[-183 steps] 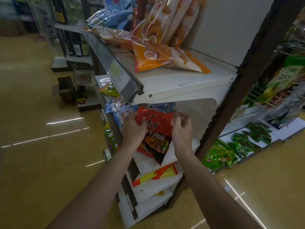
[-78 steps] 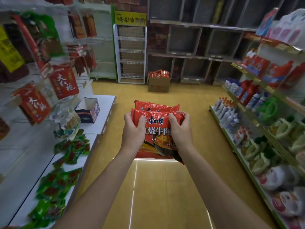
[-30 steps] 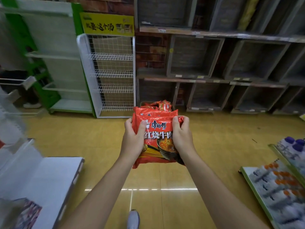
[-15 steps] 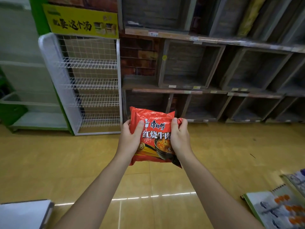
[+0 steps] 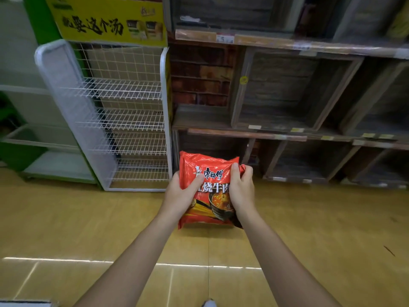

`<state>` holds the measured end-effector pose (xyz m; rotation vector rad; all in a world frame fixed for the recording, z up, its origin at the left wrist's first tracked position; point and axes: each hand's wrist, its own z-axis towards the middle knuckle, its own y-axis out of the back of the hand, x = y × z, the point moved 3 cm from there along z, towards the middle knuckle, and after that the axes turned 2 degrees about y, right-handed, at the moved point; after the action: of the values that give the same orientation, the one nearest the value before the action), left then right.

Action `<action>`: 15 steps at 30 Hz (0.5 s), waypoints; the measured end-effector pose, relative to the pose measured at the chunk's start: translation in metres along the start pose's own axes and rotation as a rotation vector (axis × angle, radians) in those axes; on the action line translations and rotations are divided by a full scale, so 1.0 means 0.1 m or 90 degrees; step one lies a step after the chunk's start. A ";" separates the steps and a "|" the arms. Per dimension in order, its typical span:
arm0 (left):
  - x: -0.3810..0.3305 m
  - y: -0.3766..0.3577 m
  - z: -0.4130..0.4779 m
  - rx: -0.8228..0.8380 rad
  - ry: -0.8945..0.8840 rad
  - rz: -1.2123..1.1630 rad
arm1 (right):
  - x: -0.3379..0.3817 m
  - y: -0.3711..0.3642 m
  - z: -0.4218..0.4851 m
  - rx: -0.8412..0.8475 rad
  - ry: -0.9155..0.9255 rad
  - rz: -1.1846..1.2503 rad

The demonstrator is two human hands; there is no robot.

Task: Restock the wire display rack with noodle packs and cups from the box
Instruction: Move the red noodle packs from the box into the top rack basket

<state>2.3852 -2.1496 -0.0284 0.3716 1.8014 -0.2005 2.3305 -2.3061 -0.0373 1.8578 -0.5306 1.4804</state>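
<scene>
I hold a stack of red noodle packs (image 5: 210,173) in front of me with both hands. My left hand (image 5: 180,196) grips the left edge, thumb across the front. My right hand (image 5: 241,191) grips the right edge, fingers curled round it. The white wire display rack (image 5: 124,114) stands ahead to the left, with several bare wire shelves and a yellow sign (image 5: 110,21) on top. The packs are level with its bottom shelf, just right of its frame. The box is hidden behind the packs.
Dark wooden cubby shelves (image 5: 287,96) fill the wall to the right of the rack. A green and white shelf unit (image 5: 33,151) stands left of it. Yellow tiled floor (image 5: 88,229) lies between me and the rack. My shoe tip (image 5: 209,303) shows at the bottom edge.
I have walked from another aisle toward the wire rack, carrying the packs in both hands. The rack and wooden shelves have grown closer; my grip is unchanged.
</scene>
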 end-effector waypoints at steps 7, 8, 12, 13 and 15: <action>-0.02 -0.25 1.04 -0.020 0.028 -0.021 | 0.00 -0.22 1.08 0.092 -0.084 0.060; -0.01 -0.28 1.17 -0.018 0.029 -0.014 | -0.02 -0.27 1.21 0.098 -0.101 0.070; 0.04 -0.34 1.70 -0.013 0.042 0.020 | -0.13 -0.42 1.67 0.122 -0.142 0.069; 0.06 -0.34 1.85 -0.012 0.049 0.025 | -0.16 -0.48 1.79 0.131 -0.145 0.068; 0.12 -0.32 2.18 -0.008 0.061 0.023 | -0.25 -0.62 2.05 0.154 -0.154 0.071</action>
<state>2.5692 -2.2496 -0.0989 0.4110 1.8885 -0.1483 2.5048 -2.4158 -0.0995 2.2475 -0.5974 1.4526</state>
